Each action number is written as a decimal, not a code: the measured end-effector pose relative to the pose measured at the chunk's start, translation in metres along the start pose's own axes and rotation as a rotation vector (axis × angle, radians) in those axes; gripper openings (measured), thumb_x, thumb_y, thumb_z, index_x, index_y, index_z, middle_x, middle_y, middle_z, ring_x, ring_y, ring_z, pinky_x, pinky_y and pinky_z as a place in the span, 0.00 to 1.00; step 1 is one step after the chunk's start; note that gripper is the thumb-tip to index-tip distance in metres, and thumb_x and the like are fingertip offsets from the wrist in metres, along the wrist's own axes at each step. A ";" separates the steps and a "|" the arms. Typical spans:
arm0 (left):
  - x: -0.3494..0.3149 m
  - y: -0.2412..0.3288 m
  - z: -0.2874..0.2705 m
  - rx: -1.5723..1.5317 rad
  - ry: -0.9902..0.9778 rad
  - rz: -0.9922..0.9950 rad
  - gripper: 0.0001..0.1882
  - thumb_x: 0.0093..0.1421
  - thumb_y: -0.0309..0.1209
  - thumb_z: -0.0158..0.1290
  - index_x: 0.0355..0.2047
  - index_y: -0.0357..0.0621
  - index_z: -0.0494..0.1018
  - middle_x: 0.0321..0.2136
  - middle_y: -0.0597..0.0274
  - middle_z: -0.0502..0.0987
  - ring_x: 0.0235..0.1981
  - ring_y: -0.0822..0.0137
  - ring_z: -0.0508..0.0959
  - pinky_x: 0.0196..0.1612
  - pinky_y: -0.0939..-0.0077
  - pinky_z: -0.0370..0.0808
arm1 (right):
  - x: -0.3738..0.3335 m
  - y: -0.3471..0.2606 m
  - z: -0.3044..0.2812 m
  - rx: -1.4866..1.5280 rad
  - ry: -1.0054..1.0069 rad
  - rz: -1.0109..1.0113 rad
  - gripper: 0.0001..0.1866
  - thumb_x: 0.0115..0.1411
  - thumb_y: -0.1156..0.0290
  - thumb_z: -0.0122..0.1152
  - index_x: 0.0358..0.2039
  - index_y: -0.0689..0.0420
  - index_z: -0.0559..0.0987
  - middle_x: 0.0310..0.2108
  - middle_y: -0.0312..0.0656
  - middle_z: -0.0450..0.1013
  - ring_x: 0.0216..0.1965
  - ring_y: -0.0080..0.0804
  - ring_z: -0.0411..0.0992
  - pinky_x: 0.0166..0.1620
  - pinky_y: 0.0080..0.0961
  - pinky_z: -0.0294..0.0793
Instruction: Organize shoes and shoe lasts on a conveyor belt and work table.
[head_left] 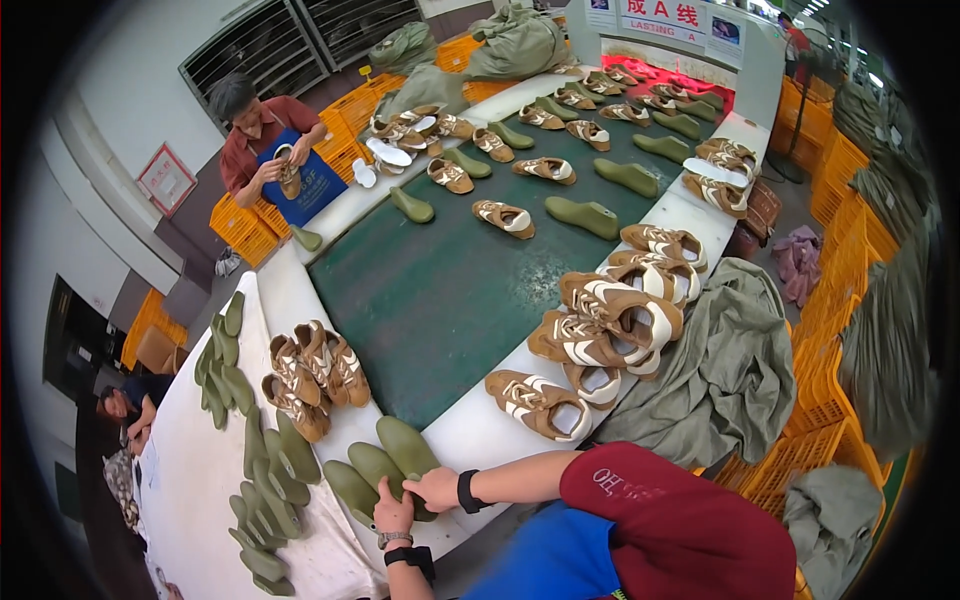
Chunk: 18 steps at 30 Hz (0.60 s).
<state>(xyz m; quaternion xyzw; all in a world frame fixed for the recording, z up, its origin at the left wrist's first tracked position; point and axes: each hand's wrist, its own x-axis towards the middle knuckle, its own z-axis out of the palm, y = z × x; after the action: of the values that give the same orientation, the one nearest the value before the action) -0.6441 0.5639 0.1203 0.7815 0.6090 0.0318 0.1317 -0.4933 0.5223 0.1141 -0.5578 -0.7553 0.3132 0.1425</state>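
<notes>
Three green shoe lasts (pixel 405 447) lie side by side on the white table edge in front of me, toes pointing away. My left hand (pixel 394 512) is closed at the near ends of these lasts, its index finger stretched along one. Beside it, my right hand (pixel 437 490) grips the near end of the rightmost last, fingers bent round it. My hands hide the lasts' near ends. Just beyond the lasts sits a group of brown-and-white sneakers (pixel 310 375). Further green lasts (pixel 285 470) lie in rows on the cloth-covered table (pixel 190 480) to the left.
A dark green conveyor belt (pixel 420 300) carries sneakers and lasts. Sneakers are piled on its right white ledge (pixel 470 400), next to a grey-green cloth (pixel 710 360). Orange crates (pixel 815 400) line the right side. A co-worker (pixel 275 150) across the belt handles a shoe.
</notes>
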 end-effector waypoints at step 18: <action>-0.011 0.011 -0.002 0.013 0.043 -0.030 0.29 0.49 0.40 0.52 0.53 0.51 0.60 0.25 0.41 0.76 0.28 0.42 0.76 0.32 0.52 0.73 | 0.005 0.098 -0.212 1.318 0.286 0.228 0.07 0.53 0.64 0.55 0.31 0.47 0.67 0.20 0.31 0.60 0.15 0.17 0.55 0.15 0.15 0.51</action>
<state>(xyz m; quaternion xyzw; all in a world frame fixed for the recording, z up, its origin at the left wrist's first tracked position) -0.6371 0.5510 0.1261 0.7722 0.6237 0.0427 0.1137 -0.3013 0.6113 0.2134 -0.4665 -0.3170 0.6439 0.5170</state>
